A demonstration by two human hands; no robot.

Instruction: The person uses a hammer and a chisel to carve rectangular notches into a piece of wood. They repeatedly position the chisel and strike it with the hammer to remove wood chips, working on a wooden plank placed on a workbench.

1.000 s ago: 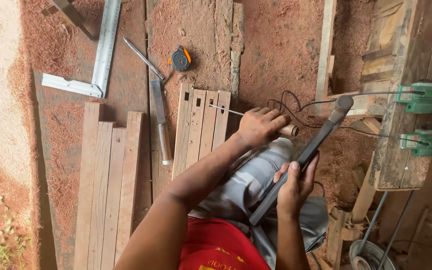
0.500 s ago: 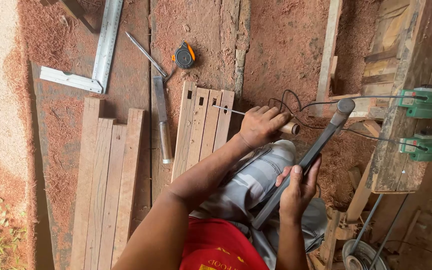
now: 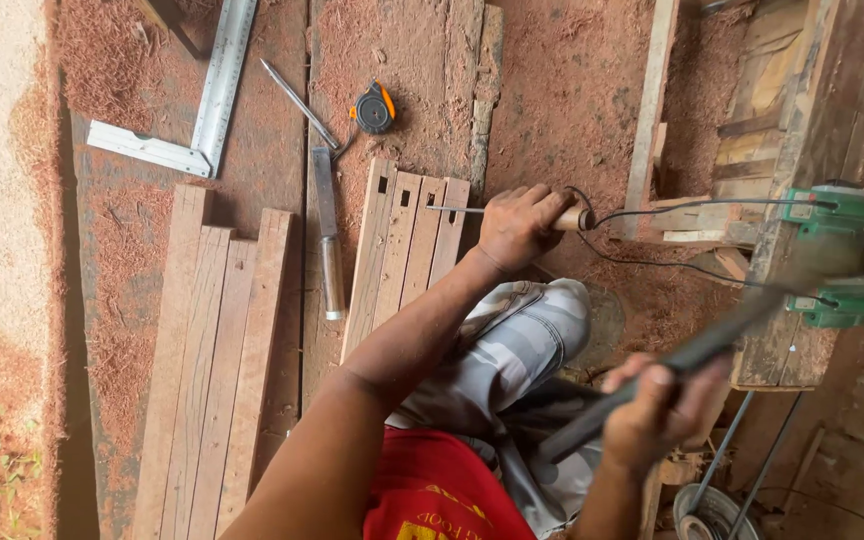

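A woodworking shop: red sawdust (image 3: 572, 90) beyond the fingers, a steel square (image 3: 207, 110), cut slats (image 3: 407, 250) and green clamps (image 3: 842, 255)

Rough matt wooden slats (image 3: 407, 250), dull steel chisel (image 3: 327, 235), bright metal square (image 3: 202, 110), green plastic clamps (image 3: 842, 255), reddish sawdust.

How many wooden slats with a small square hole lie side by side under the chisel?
4. They lie edge to edge in front of the left hand: first slat, second slat, third slat, fourth slat. The forearm covers their near ends, so more could be hidden.
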